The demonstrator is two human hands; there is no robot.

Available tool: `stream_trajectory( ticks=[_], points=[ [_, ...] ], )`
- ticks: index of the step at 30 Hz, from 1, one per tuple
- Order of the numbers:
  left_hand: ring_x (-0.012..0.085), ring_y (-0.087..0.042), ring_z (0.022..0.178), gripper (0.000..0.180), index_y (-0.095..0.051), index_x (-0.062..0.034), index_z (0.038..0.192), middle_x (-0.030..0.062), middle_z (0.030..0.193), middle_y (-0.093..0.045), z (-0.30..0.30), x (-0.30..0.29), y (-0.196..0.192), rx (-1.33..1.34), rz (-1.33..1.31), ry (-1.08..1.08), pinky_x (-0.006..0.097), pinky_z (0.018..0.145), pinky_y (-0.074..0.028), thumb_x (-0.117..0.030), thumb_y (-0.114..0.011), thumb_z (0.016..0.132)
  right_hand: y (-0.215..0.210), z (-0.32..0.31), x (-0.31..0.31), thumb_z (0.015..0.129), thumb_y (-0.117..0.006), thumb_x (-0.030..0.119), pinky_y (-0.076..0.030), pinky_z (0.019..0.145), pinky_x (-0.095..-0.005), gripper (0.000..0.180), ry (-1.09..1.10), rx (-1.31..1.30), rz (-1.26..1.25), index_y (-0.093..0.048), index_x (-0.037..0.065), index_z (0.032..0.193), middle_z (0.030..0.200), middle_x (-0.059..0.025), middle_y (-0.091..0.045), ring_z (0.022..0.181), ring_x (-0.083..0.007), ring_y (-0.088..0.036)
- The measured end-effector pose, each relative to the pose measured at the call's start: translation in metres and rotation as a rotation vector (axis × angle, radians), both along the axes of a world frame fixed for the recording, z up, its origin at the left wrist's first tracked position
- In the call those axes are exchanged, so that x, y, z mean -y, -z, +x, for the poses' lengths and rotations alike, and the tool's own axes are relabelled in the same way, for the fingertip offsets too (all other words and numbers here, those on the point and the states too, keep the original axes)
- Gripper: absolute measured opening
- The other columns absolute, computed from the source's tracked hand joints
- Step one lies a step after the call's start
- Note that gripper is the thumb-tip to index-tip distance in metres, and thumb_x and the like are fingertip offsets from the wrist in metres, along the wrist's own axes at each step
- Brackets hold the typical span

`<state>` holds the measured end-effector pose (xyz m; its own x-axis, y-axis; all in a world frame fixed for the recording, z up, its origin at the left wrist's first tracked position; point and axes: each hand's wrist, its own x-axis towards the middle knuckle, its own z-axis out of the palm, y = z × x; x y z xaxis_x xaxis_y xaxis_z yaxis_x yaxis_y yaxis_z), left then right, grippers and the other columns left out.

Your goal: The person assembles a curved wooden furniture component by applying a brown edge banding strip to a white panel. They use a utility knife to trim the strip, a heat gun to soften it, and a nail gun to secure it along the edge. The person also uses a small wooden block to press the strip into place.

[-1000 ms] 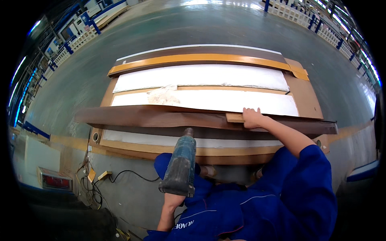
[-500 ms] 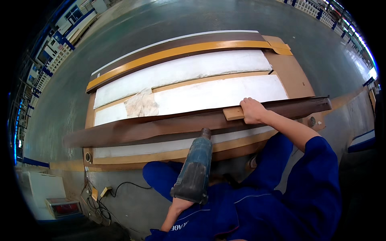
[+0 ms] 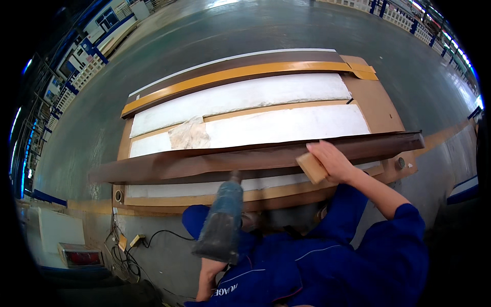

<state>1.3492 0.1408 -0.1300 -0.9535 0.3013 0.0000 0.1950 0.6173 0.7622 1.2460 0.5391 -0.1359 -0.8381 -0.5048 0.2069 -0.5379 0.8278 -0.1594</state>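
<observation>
Head cam: grey factory floor [image 3: 266, 30], blue racks on both sides. Door panel [image 3: 373, 105] lies flat w/ white filler strips [image 3: 245, 94]. Right hand [image 3: 335, 161] presses a small wood block [image 3: 311, 168] on the dark brown strip [image 3: 245, 158]. Left hand [image 3: 209, 268] grips a power tool [image 3: 221, 225], nose at the strip. Cable [image 3: 153, 236] on floor.

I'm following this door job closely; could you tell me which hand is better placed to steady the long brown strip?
Probably the right hand: it already rests on the long brown strip with a small wooden block, while the left hand holds the power tool.
</observation>
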Motion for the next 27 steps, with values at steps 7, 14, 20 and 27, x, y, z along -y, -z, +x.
stream_trajectory(
  ticks=[7, 14, 20, 27],
  points=[
    [0.0131, -0.050, 0.056, 0.018, -0.052, 0.0006, 0.095, 0.0056, 0.071, -0.052, 0.015, 0.033, 0.013, 0.527, 0.720, -0.242, 0.026, 0.049, -0.043, 0.001, -0.059, 0.077, 0.012, 0.048, -0.051, 0.052, -0.060, -0.007, -0.032, 0.098, -0.0409, 0.068, 0.185, 0.015, -0.164, -0.041, 0.003, 0.117, 0.114, -0.0161, -0.048, 0.110, -0.0333, -0.043],
    [0.0133, -0.052, 0.057, 0.020, -0.053, 0.0017, 0.087, 0.0064, 0.068, -0.054, -0.043, -0.037, -0.052, 0.624, 0.699, 0.028, 0.026, 0.052, -0.043, -0.003, -0.065, 0.071, 0.019, 0.070, -0.073, 0.058, -0.055, -0.007, -0.037, 0.091, -0.0385, 0.061, 0.440, -0.122, -0.354, -0.043, 0.003, 0.117, 0.111, -0.0181, -0.049, 0.103, -0.0359, -0.046],
    [0.0109, -0.051, 0.052, 0.017, -0.053, 0.0016, 0.089, 0.0043, 0.062, -0.053, -0.094, -0.071, -0.076, 0.741, 0.688, 0.199, 0.024, 0.049, -0.041, -0.003, -0.062, 0.075, 0.072, 0.111, -0.039, 0.057, -0.058, -0.005, -0.038, 0.088, -0.0382, 0.061, 0.383, -0.081, -0.469, -0.045, 0.002, 0.115, 0.108, -0.0173, -0.051, 0.100, -0.0351, -0.048],
    [0.0110, -0.050, 0.050, 0.018, -0.052, 0.0027, 0.091, 0.0049, 0.058, -0.051, -0.124, -0.111, -0.095, 0.771, 0.617, 0.288, 0.023, 0.048, -0.040, -0.002, -0.058, 0.075, 0.117, 0.140, -0.002, 0.060, -0.057, -0.007, -0.037, 0.091, -0.0362, 0.060, 0.480, 0.188, -0.617, -0.042, 0.001, 0.117, 0.109, -0.0184, -0.048, 0.103, -0.0356, -0.046]
  ],
)
